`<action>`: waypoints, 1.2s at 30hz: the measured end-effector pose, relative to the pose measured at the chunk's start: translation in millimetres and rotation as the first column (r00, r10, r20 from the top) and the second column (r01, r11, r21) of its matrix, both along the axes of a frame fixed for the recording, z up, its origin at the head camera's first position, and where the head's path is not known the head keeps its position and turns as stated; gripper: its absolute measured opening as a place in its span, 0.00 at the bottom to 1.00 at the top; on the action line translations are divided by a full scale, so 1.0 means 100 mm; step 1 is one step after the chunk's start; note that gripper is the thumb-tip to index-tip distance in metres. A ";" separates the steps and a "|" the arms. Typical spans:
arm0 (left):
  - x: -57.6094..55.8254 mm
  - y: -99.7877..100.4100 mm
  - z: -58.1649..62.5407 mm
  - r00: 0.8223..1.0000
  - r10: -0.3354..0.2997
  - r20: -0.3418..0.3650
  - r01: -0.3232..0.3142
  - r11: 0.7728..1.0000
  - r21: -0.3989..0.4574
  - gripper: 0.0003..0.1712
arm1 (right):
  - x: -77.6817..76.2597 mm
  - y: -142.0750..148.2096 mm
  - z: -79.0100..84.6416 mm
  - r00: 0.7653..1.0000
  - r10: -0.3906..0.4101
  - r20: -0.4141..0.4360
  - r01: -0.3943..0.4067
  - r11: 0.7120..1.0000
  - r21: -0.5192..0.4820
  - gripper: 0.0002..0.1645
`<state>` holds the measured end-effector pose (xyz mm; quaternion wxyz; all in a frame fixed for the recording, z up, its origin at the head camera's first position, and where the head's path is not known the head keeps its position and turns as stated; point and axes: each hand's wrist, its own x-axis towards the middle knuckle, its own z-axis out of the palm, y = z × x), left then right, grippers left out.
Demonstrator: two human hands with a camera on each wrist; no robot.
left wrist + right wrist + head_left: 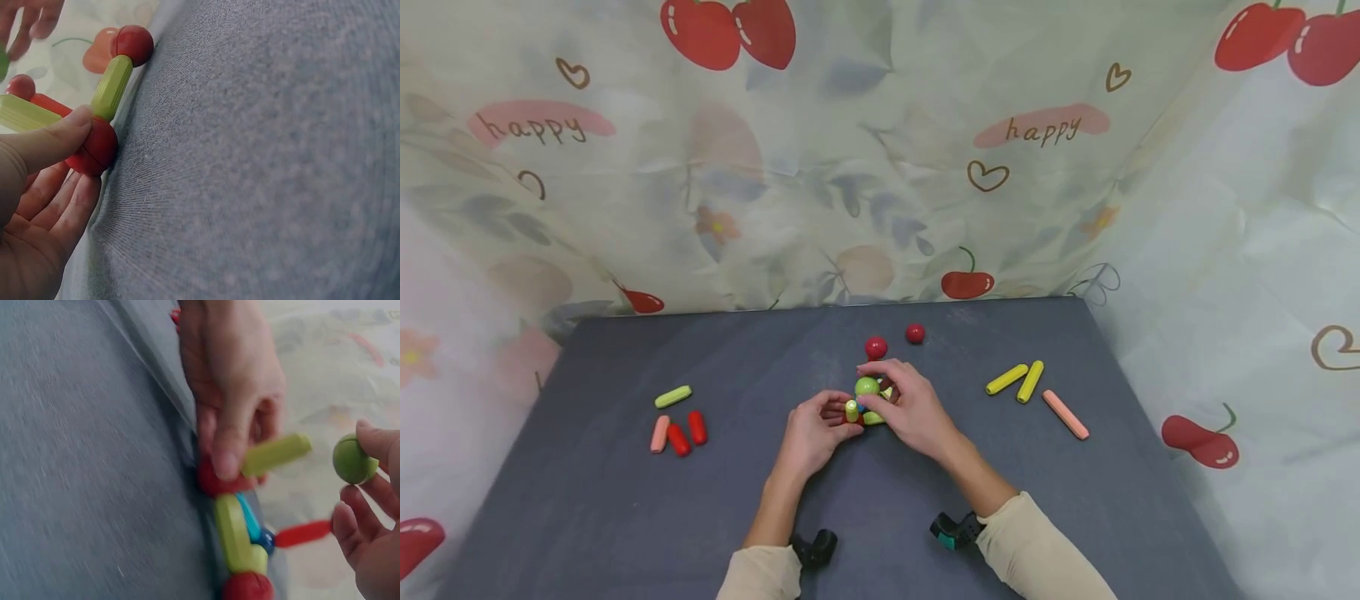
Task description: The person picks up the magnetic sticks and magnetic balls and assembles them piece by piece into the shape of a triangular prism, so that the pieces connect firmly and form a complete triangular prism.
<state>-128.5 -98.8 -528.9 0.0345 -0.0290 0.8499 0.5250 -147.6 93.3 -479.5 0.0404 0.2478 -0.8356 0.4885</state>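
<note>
My left hand [815, 437] pinches a red ball [94, 149] between thumb and fingers, low at the dark cloth. Light green sticks join this ball: one stick [112, 87] runs along the cloth to another red ball [134, 45], and a second stick [275, 455] points up. In the right wrist view, a light blue stick [249, 517], a dark blue ball [267, 540] and a red stick [304, 534] also show in the structure. My right hand [917, 412] pinches a green ball [354, 460], held apart from the upright stick's tip.
At the left lie a light green stick [673, 397], a pink stick [660, 434] and two red sticks [688, 433]. To the right are two yellow sticks [1030, 382] and a pink stick [1065, 414]. Behind the hands sits a red ball [915, 333]. A printed curtain [820, 208] borders the table.
</note>
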 end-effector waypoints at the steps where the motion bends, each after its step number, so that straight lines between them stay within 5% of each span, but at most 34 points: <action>1: 0.00 0.00 0.00 1.000 -0.001 -0.005 0.001 1.000 0.003 0.26 | 0.02 -0.04 -0.01 1.000 0.021 0.005 -0.021 1.000 0.009 0.23; 10: 0.00 -0.04 -0.02 1.000 -0.001 -0.020 0.001 1.000 0.017 0.26 | 0.06 -0.16 -0.07 0.997 0.073 0.032 -0.074 0.997 0.003 0.22; 15: 0.02 -0.02 -0.01 1.000 0.009 -0.006 -0.009 1.000 0.016 0.27 | 0.01 0.01 -0.12 0.987 -0.115 0.110 0.107 0.991 0.078 0.20; 18: 0.04 0.01 -0.02 1.000 0.012 0.001 -0.012 1.000 0.021 0.27 | 0.00 0.15 -0.17 0.944 -0.252 0.212 0.196 0.947 0.254 0.22; 21: 0.07 0.03 0.00 1.000 -0.005 -0.005 0.005 1.000 0.011 0.27 | -0.02 0.23 -0.21 0.907 -0.306 0.290 0.184 0.905 0.383 0.25; 28: 0.11 -0.05 0.01 0.991 -0.128 -0.044 0.130 0.991 0.040 0.28 | -0.08 0.30 -0.33 0.905 -0.385 0.181 0.313 0.891 0.329 0.24; 34: -0.09 -0.21 0.02 0.985 0.090 -0.144 -0.096 0.995 -0.041 0.20 | 0.05 0.29 -0.36 0.928 -0.261 0.266 0.191 0.946 0.261 0.20; 36: -0.20 -0.24 0.02 0.984 0.110 -0.137 -0.117 0.992 -0.051 0.24 | 0.10 0.23 -0.37 0.935 -0.213 0.285 0.140 0.956 0.257 0.22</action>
